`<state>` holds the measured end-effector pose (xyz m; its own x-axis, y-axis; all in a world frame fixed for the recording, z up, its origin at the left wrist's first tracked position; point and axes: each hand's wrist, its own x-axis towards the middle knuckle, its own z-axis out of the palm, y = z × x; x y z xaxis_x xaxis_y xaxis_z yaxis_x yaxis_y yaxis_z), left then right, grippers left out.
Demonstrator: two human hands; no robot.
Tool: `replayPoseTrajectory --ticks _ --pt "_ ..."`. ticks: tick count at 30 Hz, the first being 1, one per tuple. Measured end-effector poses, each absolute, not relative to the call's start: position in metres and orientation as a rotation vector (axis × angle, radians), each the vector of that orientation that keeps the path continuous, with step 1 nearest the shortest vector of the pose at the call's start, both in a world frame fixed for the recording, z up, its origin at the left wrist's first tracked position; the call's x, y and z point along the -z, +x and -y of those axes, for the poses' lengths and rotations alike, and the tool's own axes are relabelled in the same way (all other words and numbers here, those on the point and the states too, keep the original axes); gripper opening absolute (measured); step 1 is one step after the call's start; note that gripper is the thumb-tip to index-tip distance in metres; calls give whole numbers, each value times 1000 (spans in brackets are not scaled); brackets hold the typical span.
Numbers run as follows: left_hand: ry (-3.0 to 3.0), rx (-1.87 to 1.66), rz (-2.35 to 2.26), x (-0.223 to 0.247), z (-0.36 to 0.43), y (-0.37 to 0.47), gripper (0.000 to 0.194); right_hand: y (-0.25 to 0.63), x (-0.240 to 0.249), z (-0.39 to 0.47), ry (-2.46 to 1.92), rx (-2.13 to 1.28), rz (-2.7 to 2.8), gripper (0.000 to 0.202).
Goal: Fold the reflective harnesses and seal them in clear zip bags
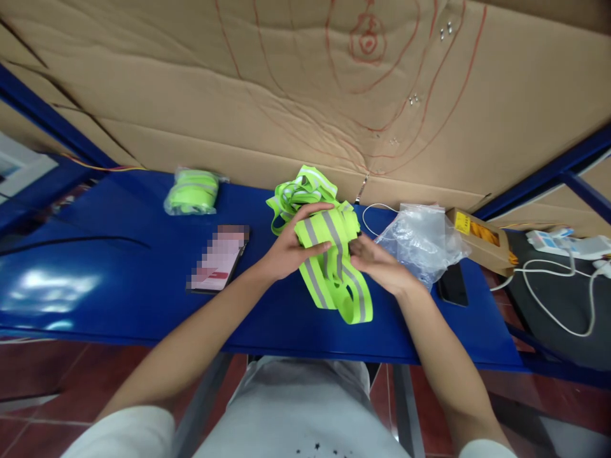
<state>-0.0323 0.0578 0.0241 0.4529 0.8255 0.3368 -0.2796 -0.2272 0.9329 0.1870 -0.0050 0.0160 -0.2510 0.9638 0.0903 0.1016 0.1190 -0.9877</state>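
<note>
A neon-yellow reflective strap (329, 238) with grey stripes is bunched between my hands above the blue table, its loops hanging toward me. My left hand (293, 245) grips the bundle from the left, thumb across the front and fingers over the top. At the bundle's right side, my right hand (375, 257) has its fingers curled against the strap; its fingertips are partly hidden behind the folds. Just behind lies a loose heap of similar neon strap (303, 187).
On the blue table (157, 280) are a bagged neon bundle (193, 192) and a phone (222, 257) at left. Clear plastic bags (415, 238), a dark phone (452, 284) and an open cardboard box (482, 242) stand at right. A cardboard panel (191, 83) rises behind.
</note>
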Motion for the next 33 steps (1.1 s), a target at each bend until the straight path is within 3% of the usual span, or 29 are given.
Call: replayPoseTrajectory --ticks 4,8,11,18,23,26,28,31,33 --pt "1465 -934 -413 -20 -50 -27 76 192 -33 10 -1046 -930 1625 89" --pt "1224 -803 -375 -12 -37 -15 72 178 -39 18 -1107 -868 1677 50" --pt "1057 -811 -385 -8 -32 -10 71 172 -36 19 -1150 -886 1518 36" --pt "1025 -821 -476 -2 -18 -1 90 167 -16 14 -1324 -985 1060 41" --pt "876 -797 -493 -3 -16 -1 106 163 -13 16 -1371 -751 1208 35" --pt "746 -714 -492 -8 -20 -4 112 170 -22 18 -1371 -742 1420 47" --pt "660 -695 -488 -9 -21 -4 103 172 -26 18 -1372 -728 1484 55" --pt "557 -686 -476 -4 -17 1 69 169 -27 20 -1353 -530 1448 49" --pt "588 -665 -479 0 -13 6 57 165 -25 21 -1332 -435 1393 48"
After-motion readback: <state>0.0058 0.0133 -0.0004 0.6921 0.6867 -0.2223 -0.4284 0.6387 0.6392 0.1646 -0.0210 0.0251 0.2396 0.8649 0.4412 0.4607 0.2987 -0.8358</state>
